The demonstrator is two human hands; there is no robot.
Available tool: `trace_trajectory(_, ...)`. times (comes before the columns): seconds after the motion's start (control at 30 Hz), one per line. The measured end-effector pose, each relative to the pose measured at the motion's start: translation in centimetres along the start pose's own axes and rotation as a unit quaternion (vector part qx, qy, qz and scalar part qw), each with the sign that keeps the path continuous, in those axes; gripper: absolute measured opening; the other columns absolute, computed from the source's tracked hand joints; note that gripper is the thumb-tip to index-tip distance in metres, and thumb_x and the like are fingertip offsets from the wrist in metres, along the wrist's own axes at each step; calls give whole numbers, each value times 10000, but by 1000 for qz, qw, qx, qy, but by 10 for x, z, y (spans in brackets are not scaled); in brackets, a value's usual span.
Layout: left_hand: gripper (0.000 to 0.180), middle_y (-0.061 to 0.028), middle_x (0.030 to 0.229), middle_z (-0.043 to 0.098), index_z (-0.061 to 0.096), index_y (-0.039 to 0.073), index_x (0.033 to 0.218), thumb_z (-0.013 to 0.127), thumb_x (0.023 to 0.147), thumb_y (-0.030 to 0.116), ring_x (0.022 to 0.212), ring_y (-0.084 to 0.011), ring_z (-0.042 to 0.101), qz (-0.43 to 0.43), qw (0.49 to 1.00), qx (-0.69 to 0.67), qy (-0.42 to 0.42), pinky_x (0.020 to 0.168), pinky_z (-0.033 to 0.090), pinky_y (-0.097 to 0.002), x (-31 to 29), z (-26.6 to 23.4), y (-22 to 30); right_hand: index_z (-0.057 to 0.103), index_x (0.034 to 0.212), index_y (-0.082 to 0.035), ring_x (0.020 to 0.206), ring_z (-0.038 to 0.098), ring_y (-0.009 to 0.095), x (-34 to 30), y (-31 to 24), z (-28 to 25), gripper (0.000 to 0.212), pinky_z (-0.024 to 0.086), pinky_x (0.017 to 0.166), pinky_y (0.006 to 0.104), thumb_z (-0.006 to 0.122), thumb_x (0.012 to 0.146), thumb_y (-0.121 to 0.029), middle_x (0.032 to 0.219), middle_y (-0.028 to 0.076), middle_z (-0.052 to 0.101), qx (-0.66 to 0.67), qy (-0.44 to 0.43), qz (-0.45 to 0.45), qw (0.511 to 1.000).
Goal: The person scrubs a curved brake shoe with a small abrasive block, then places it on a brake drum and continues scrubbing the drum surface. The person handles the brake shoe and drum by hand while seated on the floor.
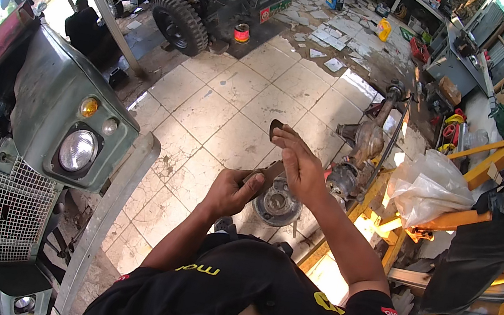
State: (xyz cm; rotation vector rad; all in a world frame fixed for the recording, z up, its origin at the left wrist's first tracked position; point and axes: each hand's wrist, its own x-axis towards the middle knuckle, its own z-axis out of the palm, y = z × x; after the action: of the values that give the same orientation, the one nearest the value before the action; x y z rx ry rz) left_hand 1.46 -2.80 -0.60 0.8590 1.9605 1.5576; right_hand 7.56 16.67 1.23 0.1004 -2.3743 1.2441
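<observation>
My left hand (236, 190) is closed round a dark brown, flat strip (274, 170) that slants up toward my right palm. My right hand (301, 169) is just beyond it, fingers stretched and close together, thumb raised. A small dark, curved thin piece (275, 128) shows at its fingertips, seemingly held against them; its kind is unclear. Below both hands a round metal hub-like part (277, 205) sits low near my feet, partly covered by the hands. It appears to belong to a rusty axle assembly (369, 138) stretching away to the right.
A green-grey vehicle front (64, 111) with a metal bumper (109, 220) stands at the left. Yellow metal frames (501, 158) and a clear plastic bag (429, 187) are on the right. Farther off are a vehicle's tyre (179, 25), a red tin (241, 33), scattered papers and a crouching person (84, 27).
</observation>
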Motion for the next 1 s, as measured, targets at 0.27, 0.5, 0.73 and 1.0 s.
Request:
trace_trajectory(0.27, 547, -61, 639, 617, 685, -59, 954, 537, 984, 466, 634, -99, 545, -11, 1000, -1, 3, 575, 459, -289, 0, 2, -3, 641, 1172, -19, 1315, 495, 299, -5, -11, -1, 335, 401, 1079, 402, 439, 1041, -252, 1281, 130, 623, -67, -7, -82, 994)
trace_trajectory(0.5, 562, -7, 581, 529, 641, -34, 813, 531, 979, 492, 567, -81, 467, 3, 999, 32, 11, 503, 388, -282, -2, 3, -1, 621, 1186, -15, 1164, 601, 239, -8, 24, -23, 436, 475, 1003, 354, 424, 1046, -378, 1237, 145, 627, 289, 121, 271, 910)
trace_trajectory(0.73, 445, -79, 680, 651, 705, -5, 997, 565, 978, 417, 629, -129, 589, 18, 999, 49, -11, 599, 486, -301, 0, 4, 4, 620, 1221, -7, 938, 621, 130, -25, 1, -4, 521, 505, 830, 280, 363, 1057, -430, 1017, 69, 671, 330, 146, 267, 893)
trace_trajectory(1.0, 433, -121, 746, 696, 734, 79, 1091, 723, 824, 419, 628, -274, 680, 184, 939, 291, 3, 581, 541, -361, 9, 12, 3, 596, 1287, 16, 810, 531, 128, -33, 12, -5, 588, 452, 794, 275, 370, 1049, -471, 898, 37, 626, 283, 133, 325, 893)
